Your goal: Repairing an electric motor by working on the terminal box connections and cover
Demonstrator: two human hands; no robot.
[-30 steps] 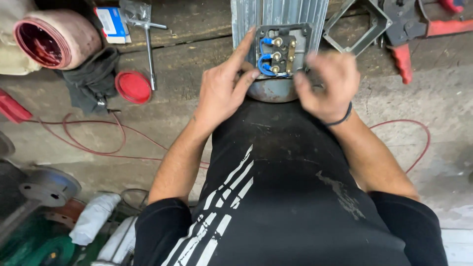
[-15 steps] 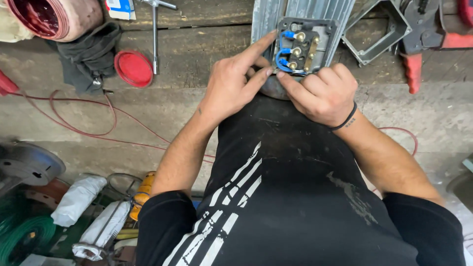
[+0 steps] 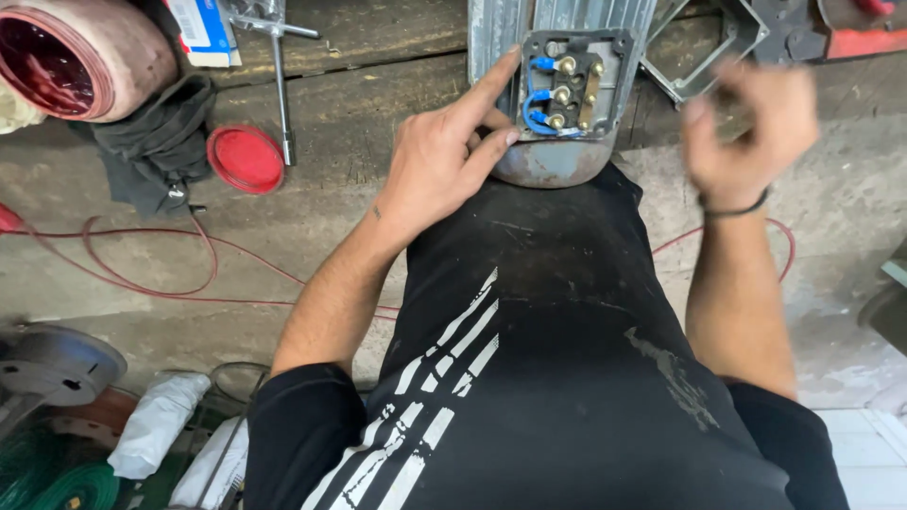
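Observation:
A grey ribbed electric motor (image 3: 557, 161) lies at the top centre, against my knee. Its open terminal box (image 3: 573, 85) shows brass studs and blue wires. My left hand (image 3: 444, 161) rests against the box's left edge, with the index finger stretched up along the frame and the thumb near the lower corner. My right hand (image 3: 746, 132) hovers to the right of the box, blurred, with its fingers curled loosely; I see nothing in it. A dark band circles that wrist.
A metal cover frame (image 3: 709, 47) lies right of the motor. At the left sit a red round lid (image 3: 246, 156), a T-handled wrench (image 3: 279, 76), a dark cloth (image 3: 156, 142) and a red-lined drum (image 3: 76, 57). A thin red wire (image 3: 151, 283) loops over the concrete floor.
My right hand has lifted off the terminal box and swung away to the right. My left hand stays at the box's left side. The view has shifted slightly.

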